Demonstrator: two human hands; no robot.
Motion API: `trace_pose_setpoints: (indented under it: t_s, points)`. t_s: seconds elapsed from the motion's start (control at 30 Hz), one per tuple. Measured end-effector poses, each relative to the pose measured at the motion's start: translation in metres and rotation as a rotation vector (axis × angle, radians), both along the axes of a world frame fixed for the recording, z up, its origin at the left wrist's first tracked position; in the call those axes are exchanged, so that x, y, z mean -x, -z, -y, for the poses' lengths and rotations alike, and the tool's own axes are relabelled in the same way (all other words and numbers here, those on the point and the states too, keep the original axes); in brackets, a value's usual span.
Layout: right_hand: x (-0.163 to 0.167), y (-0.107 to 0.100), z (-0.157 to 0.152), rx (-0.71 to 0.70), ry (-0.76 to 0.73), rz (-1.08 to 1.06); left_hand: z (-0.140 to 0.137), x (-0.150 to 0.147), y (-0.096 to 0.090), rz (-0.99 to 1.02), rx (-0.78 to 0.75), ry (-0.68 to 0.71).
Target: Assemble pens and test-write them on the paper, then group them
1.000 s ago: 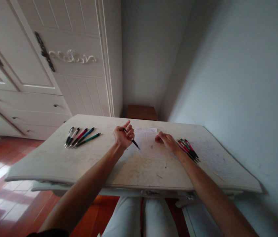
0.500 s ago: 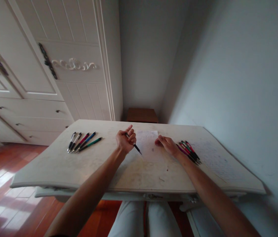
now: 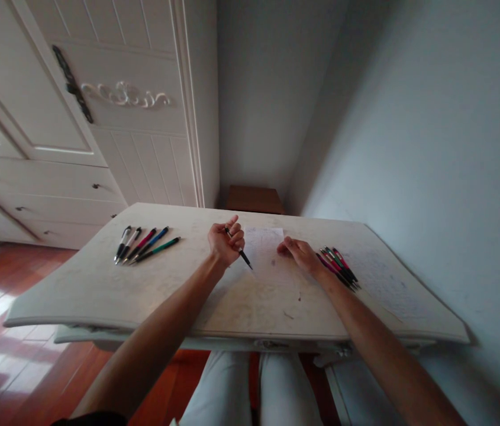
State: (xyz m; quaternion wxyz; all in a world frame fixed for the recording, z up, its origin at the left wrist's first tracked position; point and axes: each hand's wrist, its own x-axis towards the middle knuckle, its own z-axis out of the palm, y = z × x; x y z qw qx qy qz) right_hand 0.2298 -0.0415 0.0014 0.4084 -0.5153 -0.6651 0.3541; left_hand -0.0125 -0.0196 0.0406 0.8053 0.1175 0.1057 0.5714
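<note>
My left hand (image 3: 226, 241) is wrapped around a black pen (image 3: 245, 258). Its tip points down and to the right, at the left side of a white sheet of paper (image 3: 264, 239) with faint writing near the top. At the paper's right edge rests my right hand (image 3: 298, 253), turned on its side with the fingers curled in; no object shows in it. Beside the right wrist lies a bunch of pens (image 3: 341, 267) with purple, green and pink barrels, partly covered by the forearm.
Several pens (image 3: 147, 245) in white, red, blue and green lie fanned out on the left of the white desk (image 3: 143, 296). A larger written-on sheet (image 3: 387, 287) is at the right. A white wardrobe (image 3: 143, 160) stands to the left, a brown box (image 3: 254, 199) behind the desk, and a wall on the right.
The camera view has tilted slightly, so the desk sits a little higher in the picture. Both hands keep nearly the same pose, and the pen stays in the left hand.
</note>
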Motion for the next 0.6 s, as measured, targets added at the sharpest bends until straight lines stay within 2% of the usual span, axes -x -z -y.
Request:
trace_pose_setpoints:
  t_s: [0.4, 0.47, 0.6]
  points:
    - [-0.0006, -0.0001, 0.0003, -0.006, -0.003, 0.021, -0.0014, 0.0012, 0.0023, -0.027, 0.006, -0.068]
    - [-0.0013, 0.0003, 0.0007, -0.047, -0.007, 0.049, -0.0011, 0.0004, 0.0019, -0.036, 0.004, -0.074]
    - [0.0013, -0.004, 0.0038, -0.23, 0.011, 0.05, 0.0015, -0.0052, -0.0002, -0.046, -0.034, -0.062]
